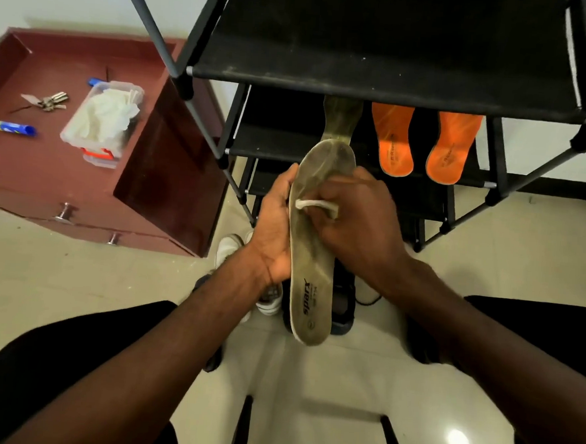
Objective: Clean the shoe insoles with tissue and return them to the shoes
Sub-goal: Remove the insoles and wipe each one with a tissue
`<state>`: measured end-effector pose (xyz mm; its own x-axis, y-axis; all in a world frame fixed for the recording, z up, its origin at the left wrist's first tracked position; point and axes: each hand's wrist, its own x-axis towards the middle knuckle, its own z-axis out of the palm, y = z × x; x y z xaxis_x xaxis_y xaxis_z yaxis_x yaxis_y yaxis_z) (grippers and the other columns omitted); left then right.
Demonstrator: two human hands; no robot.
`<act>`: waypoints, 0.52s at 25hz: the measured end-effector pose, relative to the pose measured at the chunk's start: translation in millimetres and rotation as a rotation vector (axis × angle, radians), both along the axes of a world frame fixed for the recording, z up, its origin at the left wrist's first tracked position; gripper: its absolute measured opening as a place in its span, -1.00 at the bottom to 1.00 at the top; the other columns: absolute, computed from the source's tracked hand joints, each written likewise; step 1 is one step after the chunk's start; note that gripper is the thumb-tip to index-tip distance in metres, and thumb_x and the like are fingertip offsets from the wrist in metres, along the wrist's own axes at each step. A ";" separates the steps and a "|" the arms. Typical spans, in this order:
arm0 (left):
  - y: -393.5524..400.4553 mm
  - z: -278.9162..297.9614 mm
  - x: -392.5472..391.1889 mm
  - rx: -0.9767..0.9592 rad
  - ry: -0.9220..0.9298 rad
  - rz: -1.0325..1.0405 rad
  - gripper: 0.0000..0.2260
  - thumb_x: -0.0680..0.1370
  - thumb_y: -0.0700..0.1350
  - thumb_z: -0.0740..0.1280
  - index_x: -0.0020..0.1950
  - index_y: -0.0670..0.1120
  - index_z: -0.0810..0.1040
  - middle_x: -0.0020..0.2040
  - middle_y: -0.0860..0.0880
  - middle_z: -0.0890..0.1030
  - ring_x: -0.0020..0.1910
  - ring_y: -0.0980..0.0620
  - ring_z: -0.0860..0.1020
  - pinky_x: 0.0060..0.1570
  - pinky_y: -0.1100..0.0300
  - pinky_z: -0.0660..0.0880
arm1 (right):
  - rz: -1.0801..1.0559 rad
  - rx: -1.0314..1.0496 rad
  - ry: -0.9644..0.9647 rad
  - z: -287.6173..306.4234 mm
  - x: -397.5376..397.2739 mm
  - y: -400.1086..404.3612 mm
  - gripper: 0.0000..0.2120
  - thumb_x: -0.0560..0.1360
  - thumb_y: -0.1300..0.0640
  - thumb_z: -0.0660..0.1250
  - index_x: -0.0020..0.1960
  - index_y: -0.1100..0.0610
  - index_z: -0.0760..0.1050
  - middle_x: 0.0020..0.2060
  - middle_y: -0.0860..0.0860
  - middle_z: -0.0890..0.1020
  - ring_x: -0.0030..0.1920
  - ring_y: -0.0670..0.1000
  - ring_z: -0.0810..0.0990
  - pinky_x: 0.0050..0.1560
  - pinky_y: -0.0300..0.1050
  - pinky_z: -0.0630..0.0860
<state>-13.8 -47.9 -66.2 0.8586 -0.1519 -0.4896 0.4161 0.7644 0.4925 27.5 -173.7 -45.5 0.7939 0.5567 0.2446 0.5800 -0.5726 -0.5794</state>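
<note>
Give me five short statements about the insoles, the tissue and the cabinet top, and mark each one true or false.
1. The left hand holds the grey Sparx insole. True.
2. The right hand grips a scrap of tissue against that insole. True.
3. Two orange insoles lie on the floor. False: they lean on the black shoe rack.
4. The clear tissue box stands on the maroon cabinet. True.
5. The keys lie inside the tissue box. False: they lie apart from it on the cabinet top.
</note>
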 end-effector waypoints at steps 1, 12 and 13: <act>2.4 1.0 0.0 -0.016 -0.001 0.014 -0.45 0.65 0.29 0.20 0.24 -0.16 0.65 0.05 -0.14 0.68 0.08 -0.08 0.66 0.18 0.00 0.55 | 0.079 0.033 0.024 0.4 -8.2 1.7 -0.89 0.45 0.15 0.45 -0.10 -0.04 0.71 -0.20 -0.14 0.69 -0.09 -0.03 0.54 -0.09 0.05 0.53; 10.2 -2.1 -1.4 0.014 -0.017 0.081 -0.58 0.66 0.16 0.20 0.04 -0.17 0.61 -0.14 -0.09 0.63 -0.14 -0.04 0.64 -0.07 0.10 0.59 | 0.253 0.095 0.289 7.5 -2.9 -7.6 -0.91 0.46 0.13 0.55 -0.04 0.05 0.76 -0.18 -0.12 0.74 -0.17 -0.16 0.69 -0.12 -0.04 0.64; 11.2 0.1 -1.3 0.033 -0.030 0.074 -0.59 0.67 0.14 0.18 0.00 -0.17 0.62 -0.16 -0.09 0.63 -0.15 -0.05 0.64 -0.09 0.10 0.59 | 0.224 0.137 0.305 8.5 1.1 -11.7 -0.90 0.46 0.12 0.56 -0.02 0.06 0.76 -0.16 -0.13 0.74 -0.16 -0.18 0.70 -0.11 -0.08 0.64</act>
<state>-15.2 -36.7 -66.1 0.8812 -0.0713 -0.4674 0.3435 0.7758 0.5293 28.6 -185.5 -37.0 0.7043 0.7027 0.1004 0.4709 -0.3567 -0.8069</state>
